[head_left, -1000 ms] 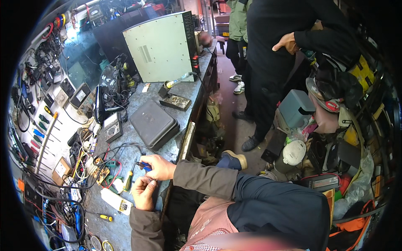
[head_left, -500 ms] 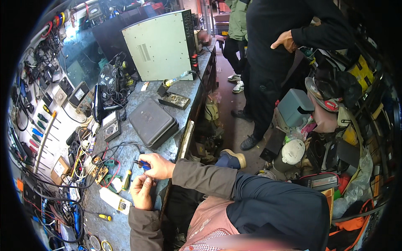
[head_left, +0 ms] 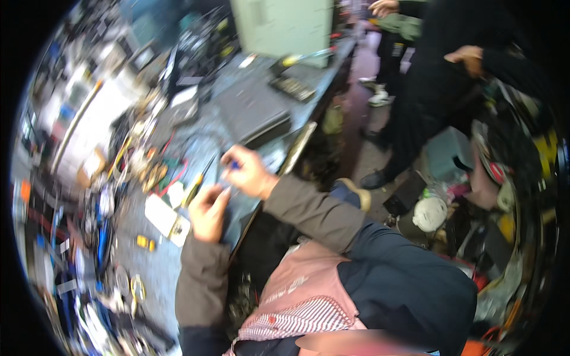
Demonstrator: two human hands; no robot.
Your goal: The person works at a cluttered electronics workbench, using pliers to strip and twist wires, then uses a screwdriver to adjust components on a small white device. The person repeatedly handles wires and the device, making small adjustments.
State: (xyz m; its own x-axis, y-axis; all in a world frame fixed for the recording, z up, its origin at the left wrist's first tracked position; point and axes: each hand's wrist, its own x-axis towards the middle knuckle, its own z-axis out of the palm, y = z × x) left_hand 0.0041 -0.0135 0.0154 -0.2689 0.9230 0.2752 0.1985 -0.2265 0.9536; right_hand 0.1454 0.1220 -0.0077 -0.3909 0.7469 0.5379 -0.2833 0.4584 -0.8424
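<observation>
At the centre of the frame, the right hand [head_left: 249,172] grips a small blue tool [head_left: 235,165] near the left hand [head_left: 208,212], whose hold, if any, is too blurred to tell; control likely calls for steadying both against the bench [head_left: 163,270], clear of the screwdriver [head_left: 193,192].
</observation>
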